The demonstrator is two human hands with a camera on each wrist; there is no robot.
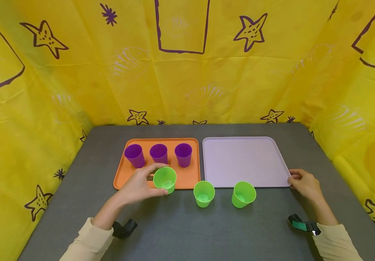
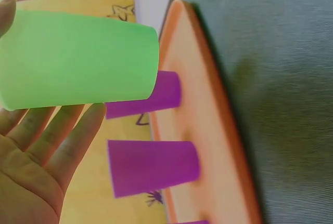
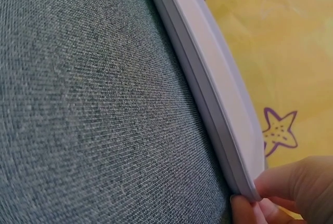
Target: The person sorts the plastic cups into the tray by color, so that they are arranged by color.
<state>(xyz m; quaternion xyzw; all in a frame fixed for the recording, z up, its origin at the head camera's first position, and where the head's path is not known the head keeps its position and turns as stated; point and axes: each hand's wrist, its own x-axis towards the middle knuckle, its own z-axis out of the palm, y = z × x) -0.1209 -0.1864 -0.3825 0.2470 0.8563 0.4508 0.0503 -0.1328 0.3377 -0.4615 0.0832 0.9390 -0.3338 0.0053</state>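
My left hand (image 1: 140, 184) grips a green cup (image 1: 165, 179) between thumb and fingers, over the front edge of the orange tray (image 1: 187, 177). In the left wrist view that green cup (image 2: 83, 60) hangs raised, its base apart from the tray. Three purple cups (image 1: 183, 155) stand upright in a row on the orange tray. Two more green cups (image 1: 204, 194) stand on the grey table in front of the trays. At the right, my right hand (image 1: 306, 185) pinches the front right corner of the pale lilac tray (image 1: 244, 161); the right wrist view shows thumb above and fingers below its rim (image 3: 229, 130).
A grey cloth-covered table (image 1: 194, 232) carries both trays, which lie side by side. Yellow curtains (image 1: 187, 83) printed with starfish enclose the table at the back and both sides. Dark straps (image 1: 124, 229) are on both wrists.
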